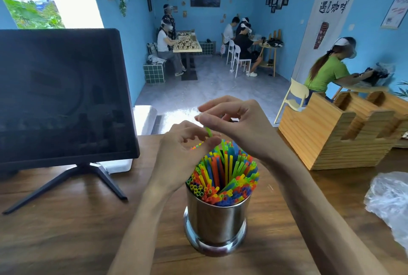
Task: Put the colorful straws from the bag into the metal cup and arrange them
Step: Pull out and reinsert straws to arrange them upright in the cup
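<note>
- I see my right hand [240, 120] above the far side of the metal cup [216, 221], its fingers [217, 103] curled, thumb and forefinger pinching the top end of a single green straw [208, 131].
- My left hand [183, 148] sits just left of the cup's mouth, fingers bent, thumb and fingertips closed on the same green straw lower down; a few straw tips show behind its palm, but I cannot tell whether they are held.
- The green straw stands roughly upright between the two hands, its lower end among the others.
- The metal cup stands upright on the near middle of the bench [66, 226]. It is packed with colourful straws [223, 177] in green, yellow, orange, red and blue, fanning outward above the rim.
- A crumpled clear plastic bag [390, 204] lies at the right edge of the bench, well apart from the cup; I cannot tell what is in it.
- On the far right is a wooden slotted holder [335, 133].
- On the left stands a dark monitor [61, 98] on splayed legs.
- The bench is brown wood with a glossy grain.
- Beyond it is a room with blue walls, a grey floor, pictures on the far wall, and people seated at tables.
</note>
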### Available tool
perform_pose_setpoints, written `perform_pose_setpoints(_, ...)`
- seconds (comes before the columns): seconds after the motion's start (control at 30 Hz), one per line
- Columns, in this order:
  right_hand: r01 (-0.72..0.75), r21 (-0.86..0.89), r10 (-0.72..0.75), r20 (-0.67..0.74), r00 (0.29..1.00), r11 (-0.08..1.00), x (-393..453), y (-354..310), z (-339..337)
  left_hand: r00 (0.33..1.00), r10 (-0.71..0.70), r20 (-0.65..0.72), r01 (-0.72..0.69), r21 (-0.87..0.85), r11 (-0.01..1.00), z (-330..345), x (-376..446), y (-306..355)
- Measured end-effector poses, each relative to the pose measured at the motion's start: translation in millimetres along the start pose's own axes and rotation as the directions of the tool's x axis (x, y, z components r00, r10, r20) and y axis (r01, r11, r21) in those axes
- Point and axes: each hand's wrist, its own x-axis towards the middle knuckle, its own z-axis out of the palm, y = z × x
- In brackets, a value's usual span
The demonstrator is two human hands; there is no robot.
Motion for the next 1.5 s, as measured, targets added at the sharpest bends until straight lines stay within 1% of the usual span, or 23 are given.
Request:
perform_pose_setpoints(0.07, -0.004, 0.045, 0.002, 0.059, 0.998, 0.999, -3.6, -1.8, -3.3, 0.995, 0.063, -0.074, -0.075, -0.177, 0.981, -2.9, -2.4, 6.8)
perform_pose_setpoints(0.13, -0.056, 0.088, 0.041, 0.158, 0.987, 0.995, -8.0, 0.9, -11.0, 0.985, 0.077, -0.152, -0.124, -0.331, 0.935, -8.7, -4.1, 11.3)
perform_pose_setpoints(0.2, -0.079, 0.045, 0.067, 0.225, 0.972, 0.996, -13.5, 5.8, -20.1, 0.975, 0.078, -0.206, -0.157, -0.398, 0.904, -12.4, -4.8, 14.2)
perform_pose_setpoints(0.27, -0.101, 0.015, 0.093, 0.268, 0.959, 0.995, -18.6, 9.8, -29.0, 0.972, 0.070, -0.224, -0.166, -0.448, 0.879, -15.1, -5.8, 16.4)
perform_pose_setpoints(0.33, -0.102, 0.073, 0.079, 0.270, 0.960, 0.992, -22.0, 11.4, -36.5, 0.974, 0.060, -0.218, -0.160, -0.480, 0.862, -17.2, -6.5, 16.4)
perform_pose_setpoints(0.4, -0.112, 0.210, 0.075, 0.178, 0.981, 0.971, -24.0, 14.0, -45.4, 0.980, 0.036, -0.198, -0.129, -0.480, 0.868, -18.4, -6.3, 16.3)
perform_pose_setpoints(0.5, -0.106, 0.344, 0.097, 0.041, 0.994, 0.933, -25.7, 15.3, -60.3, 0.990, 0.015, -0.138, -0.071, -0.412, 0.908, -16.7, -7.4, 16.4)
perform_pose_setpoints(0.6, -0.096, 0.453, 0.137, -0.060, 0.989, 0.887, -26.1, 14.9, -66.1, 1.000, -0.014, -0.004, 0.012, -0.345, 0.939, -13.3, -9.8, 19.6)
perform_pose_setpoints(0.63, -0.073, 0.496, 0.144, -0.107, 0.984, 0.865, -25.3, 14.9, -66.4, 0.997, -0.027, 0.065, 0.046, -0.299, 0.953, -12.5, -10.4, 19.9)
perform_pose_setpoints(0.7, 0.000, 0.561, 0.138, -0.204, 0.969, 0.828, -23.2, 15.5, -66.0, 0.979, -0.045, 0.196, 0.070, -0.123, 0.990, -10.5, -10.8, 17.8)
perform_pose_setpoints(0.73, 0.034, 0.549, 0.124, -0.248, 0.961, 0.835, -23.0, 15.9, -65.3, 0.972, -0.051, 0.231, 0.062, -0.039, 0.997, -9.3, -11.1, 16.2)
perform_pose_setpoints(0.77, 0.065, 0.496, 0.098, -0.295, 0.951, 0.866, -23.2, 16.1, -63.9, 0.970, -0.053, 0.237, 0.051, 0.015, 0.999, -8.5, -11.3, 14.6)
perform_pose_setpoints(0.83, 0.127, 0.331, -0.002, -0.354, 0.935, 0.935, -25.1, 16.9, -58.4, 0.978, -0.060, 0.199, 0.048, 0.063, 0.997, -8.0, -10.0, 11.7)
perform_pose_setpoints(0.9, 0.138, 0.214, -0.068, -0.308, 0.949, 0.967, -30.6, 20.4, -45.3, 0.984, -0.058, 0.166, 0.045, 0.083, 0.996, -7.7, -7.6, 8.3)
perform_pose_setpoints(0.97, 0.081, 0.081, -0.063, -0.205, 0.977, 0.993, -38.2, 28.9, -29.2, 0.984, -0.057, 0.168, 0.045, 0.074, 0.996, -8.2, -5.7, 5.2)
perform_pose_setpoints(1.0, 0.051, -0.047, -0.058, -0.158, 0.986, 0.998, -42.1, 34.4, -23.1, 0.984, -0.055, 0.171, 0.043, 0.074, 0.996, -8.5, -5.5, 3.9)
perform_pose_setpoints(1.07, 0.016, -0.216, -0.036, -0.086, 0.996, 0.976, -48.5, 44.8, -15.9, 0.984, -0.049, 0.170, 0.035, 0.083, 0.996, -8.9, -5.4, 2.2)
perform_pose_setpoints(1.1, -0.005, -0.209, -0.013, -0.086, 0.996, 0.978, -50.4, 46.8, -14.2, 0.984, -0.051, 0.169, 0.037, 0.087, 0.996, -8.5, -5.5, 1.5)
perform_pose_setpoints(1.2, -0.061, -0.131, 0.040, -0.162, 0.986, 0.989, -48.8, 48.0, -17.2, 0.986, -0.064, 0.156, 0.051, 0.087, 0.995, -6.9, -5.3, -0.4)
perform_pose_setpoints(1.27, -0.122, -0.121, 0.099, -0.177, 0.979, 0.985, -45.7, 53.1, -20.3, 0.982, -0.052, 0.184, 0.032, 0.112, 0.993, -7.7, -5.0, -1.5)
perform_pose_setpoints(1.33, -0.191, -0.077, 0.178, -0.150, 0.973, 0.979, -43.9, 60.5, -24.5, 0.959, -0.024, 0.283, -0.032, 0.195, 0.980, -8.3, -5.6, -2.7)
perform_pose_setpoints(1.4, -0.260, 0.017, 0.260, -0.107, 0.960, 0.966, -44.5, 64.4, -30.3, 0.925, -0.037, 0.377, -0.079, 0.288, 0.954, -6.9, -5.9, -3.7)
perform_pose_setpoints(1.5, -0.339, 0.152, 0.342, 0.005, 0.940, 0.929, -49.7, 69.8, -39.2, 0.923, -0.074, 0.377, -0.056, 0.323, 0.945, -5.3, -4.9, -5.6)
